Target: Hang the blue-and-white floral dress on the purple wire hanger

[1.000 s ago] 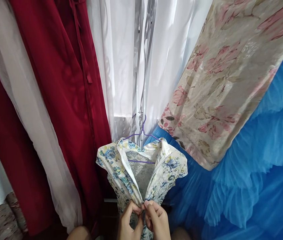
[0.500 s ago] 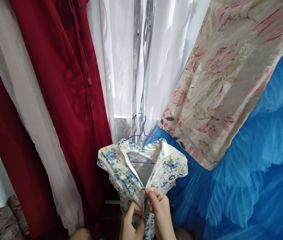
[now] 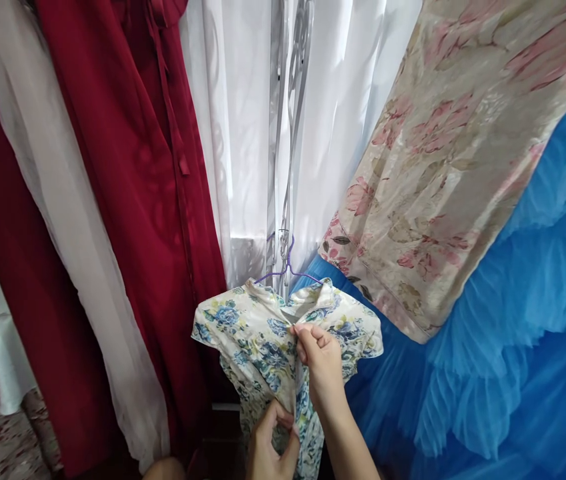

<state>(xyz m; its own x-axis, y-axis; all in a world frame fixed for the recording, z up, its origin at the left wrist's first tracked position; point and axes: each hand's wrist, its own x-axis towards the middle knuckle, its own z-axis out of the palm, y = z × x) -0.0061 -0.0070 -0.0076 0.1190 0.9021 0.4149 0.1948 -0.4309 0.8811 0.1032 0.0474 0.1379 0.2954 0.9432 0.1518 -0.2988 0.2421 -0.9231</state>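
A sleeveless-looking white dress (image 3: 263, 347) with blue and yellow flowers hangs on a purple hanger (image 3: 290, 257) in front of me. My right hand (image 3: 321, 353) pinches the zipper pull just below the collar; the fingertips cover the pull itself. Beneath it the front seam is closed, leaving only a small gap at the neck. Lower on the same seam, my left hand (image 3: 273, 443) grips the dress front between thumb and fingers. The bottom of the dress runs out of view.
Dark red garments (image 3: 127, 220) and a pale sheer cloth (image 3: 83, 267) hang at the left. White curtains (image 3: 243, 133) and a grey metal frame (image 3: 273, 167) stand behind. A beige floral garment (image 3: 413, 180) and a blue ruffled tulle dress (image 3: 493, 353) hang at the right.
My right hand has moved up the front of the dress, and the deep V opening has closed to a small gap at the collar. My left hand keeps its hold low down.
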